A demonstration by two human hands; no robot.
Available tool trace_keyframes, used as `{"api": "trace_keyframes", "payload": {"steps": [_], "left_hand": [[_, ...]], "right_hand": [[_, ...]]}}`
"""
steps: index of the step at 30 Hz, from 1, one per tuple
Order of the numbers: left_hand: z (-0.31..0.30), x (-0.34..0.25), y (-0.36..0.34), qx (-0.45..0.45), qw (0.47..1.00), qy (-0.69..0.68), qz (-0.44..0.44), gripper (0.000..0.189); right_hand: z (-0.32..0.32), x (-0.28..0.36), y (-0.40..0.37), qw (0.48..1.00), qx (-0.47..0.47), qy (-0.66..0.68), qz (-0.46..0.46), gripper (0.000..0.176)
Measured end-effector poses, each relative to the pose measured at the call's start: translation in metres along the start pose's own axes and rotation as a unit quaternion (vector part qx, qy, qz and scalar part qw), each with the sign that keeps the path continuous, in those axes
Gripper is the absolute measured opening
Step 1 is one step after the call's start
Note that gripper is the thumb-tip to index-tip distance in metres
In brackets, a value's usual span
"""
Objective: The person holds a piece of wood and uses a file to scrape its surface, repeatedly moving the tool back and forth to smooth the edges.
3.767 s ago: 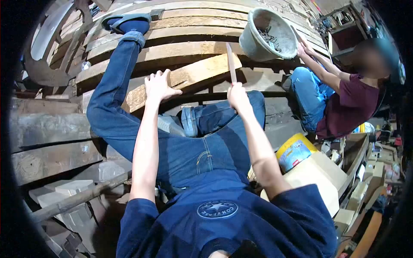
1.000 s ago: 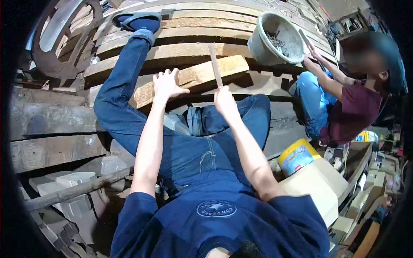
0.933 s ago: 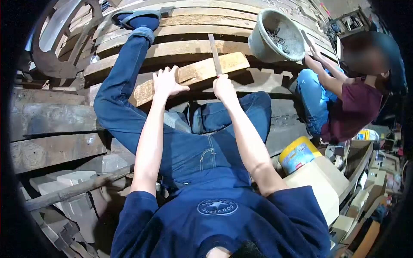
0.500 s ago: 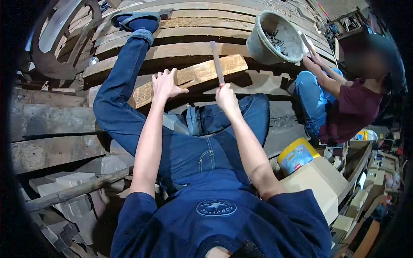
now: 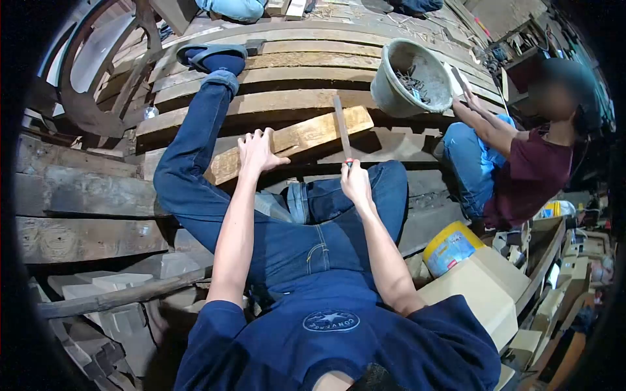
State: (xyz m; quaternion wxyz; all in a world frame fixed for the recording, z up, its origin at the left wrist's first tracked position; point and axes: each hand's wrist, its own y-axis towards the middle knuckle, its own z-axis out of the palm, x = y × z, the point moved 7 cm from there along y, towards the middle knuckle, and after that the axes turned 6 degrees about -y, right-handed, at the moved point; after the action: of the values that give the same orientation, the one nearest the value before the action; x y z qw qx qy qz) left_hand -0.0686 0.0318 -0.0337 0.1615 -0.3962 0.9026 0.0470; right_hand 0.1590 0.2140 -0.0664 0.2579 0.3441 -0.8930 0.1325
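Observation:
A long, rough-edged wooden block [image 5: 313, 133] lies slantwise between my legs across the planks. My left hand [image 5: 257, 152] presses on it left of its middle, fingers curled over the top and thumb stretched to the right. In my right hand [image 5: 356, 182] is the red handle of a flat metal file [image 5: 342, 128]. The fingers are wrapped round that handle. The file's blade crosses the block near its right end, its tip reaching past the far edge.
A grey bucket [image 5: 389, 88] with metal bits inside stands beyond the block. To the right sits a person [image 5: 531, 156] holding a flat tool. A yellow-rimmed tub [image 5: 452, 249] and a cardboard box [image 5: 479, 293] are near my right elbow. A pole [image 5: 124, 296] lies at left.
My right hand has drawn the file a little back toward me and to the right across the block. My left hand stays on the block. The view has tilted up slightly.

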Motion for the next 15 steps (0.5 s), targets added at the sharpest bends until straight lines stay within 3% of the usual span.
{"api": "trace_keyframes", "payload": {"steps": [12, 15], "left_hand": [[-0.003, -0.004, -0.004, -0.046, 0.998, -0.021, 0.027, 0.092], [0.006, 0.000, 0.001, 0.001, 1.000, 0.008, 0.005, 0.099]], "right_hand": [[-0.021, -0.027, -0.008, 0.991, -0.076, 0.110, 0.033, 0.030], [-0.047, -0.037, -0.001, 0.991, -0.107, 0.072, 0.046, 0.033]]}}
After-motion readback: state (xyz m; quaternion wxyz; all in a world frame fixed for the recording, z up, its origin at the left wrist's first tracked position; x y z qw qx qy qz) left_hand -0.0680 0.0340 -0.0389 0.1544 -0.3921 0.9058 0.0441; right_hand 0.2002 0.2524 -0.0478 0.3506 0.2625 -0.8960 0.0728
